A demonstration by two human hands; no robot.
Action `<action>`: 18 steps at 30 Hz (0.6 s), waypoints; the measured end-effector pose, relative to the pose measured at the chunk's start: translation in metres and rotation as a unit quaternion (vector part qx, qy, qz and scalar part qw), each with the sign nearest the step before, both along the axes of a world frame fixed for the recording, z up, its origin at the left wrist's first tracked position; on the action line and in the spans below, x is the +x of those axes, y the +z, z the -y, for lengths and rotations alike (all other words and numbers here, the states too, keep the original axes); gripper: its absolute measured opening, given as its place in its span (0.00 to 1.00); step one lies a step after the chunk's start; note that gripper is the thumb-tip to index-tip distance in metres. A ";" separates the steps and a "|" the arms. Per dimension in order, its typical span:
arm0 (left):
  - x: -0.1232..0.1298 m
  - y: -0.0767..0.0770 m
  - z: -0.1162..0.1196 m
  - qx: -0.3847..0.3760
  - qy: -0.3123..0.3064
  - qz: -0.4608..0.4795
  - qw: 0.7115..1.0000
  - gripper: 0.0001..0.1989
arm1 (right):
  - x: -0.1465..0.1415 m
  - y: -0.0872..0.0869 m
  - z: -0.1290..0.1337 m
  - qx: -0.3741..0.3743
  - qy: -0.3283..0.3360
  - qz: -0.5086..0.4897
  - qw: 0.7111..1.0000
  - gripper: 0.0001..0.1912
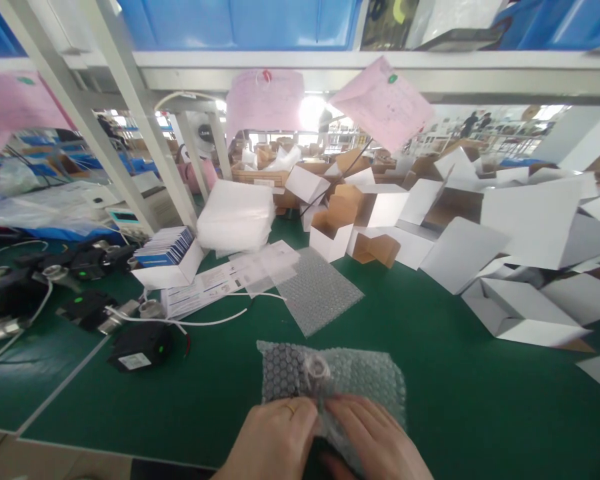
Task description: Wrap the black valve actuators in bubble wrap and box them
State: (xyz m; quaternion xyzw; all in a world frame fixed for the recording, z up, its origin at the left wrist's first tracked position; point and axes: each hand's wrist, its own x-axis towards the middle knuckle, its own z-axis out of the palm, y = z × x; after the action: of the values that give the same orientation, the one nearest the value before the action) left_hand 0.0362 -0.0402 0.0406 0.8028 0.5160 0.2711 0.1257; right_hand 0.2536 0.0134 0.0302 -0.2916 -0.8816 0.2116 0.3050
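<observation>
A sheet of bubble wrap (367,373) lies around a dark object in front of me on the green table. Through the plastic, a round metal fitting (318,367) shows near the middle. My left hand (277,433), with a ring on one finger, is closed on the near edge of the wrap. Beside it, my right hand (373,433) presses its fingers together on the same edge, just right of the middle. The fingertips meet there and partly hide the wrap. A flat bubble wrap sheet (320,290) lies farther back.
Black valve actuators (143,347) with metal fittings and white cables stand at left. Near them are a white box of blue booklets (167,250), printed sheets (230,277) and stacked white foam (236,215). Open white cartons (525,310) crowd the right. A shelf beam (280,79) crosses above.
</observation>
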 end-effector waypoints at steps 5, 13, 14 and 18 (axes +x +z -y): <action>-0.030 0.026 0.004 -0.052 0.016 0.041 0.998 0.12 | -0.006 -0.012 -0.025 -0.295 -0.062 -0.045 0.952 0.15; -0.045 0.036 -0.014 0.122 0.068 -0.067 0.988 0.24 | -0.023 -0.009 -0.025 -0.454 -0.020 -0.132 0.881 0.23; -0.038 0.034 -0.021 0.083 0.051 -0.086 0.991 0.35 | -0.024 -0.009 -0.025 -0.448 -0.019 -0.126 0.885 0.22; -0.019 0.028 -0.043 -0.075 0.053 -0.077 0.993 0.31 | -0.015 -0.009 -0.031 -0.341 -0.079 -0.090 0.932 0.17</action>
State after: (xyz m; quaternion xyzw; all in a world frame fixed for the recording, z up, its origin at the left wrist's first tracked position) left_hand 0.0172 0.0027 0.0688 0.7810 0.5850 0.1750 0.1306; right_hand 0.2388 0.0446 0.0216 -0.4265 -0.6995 0.5001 0.2805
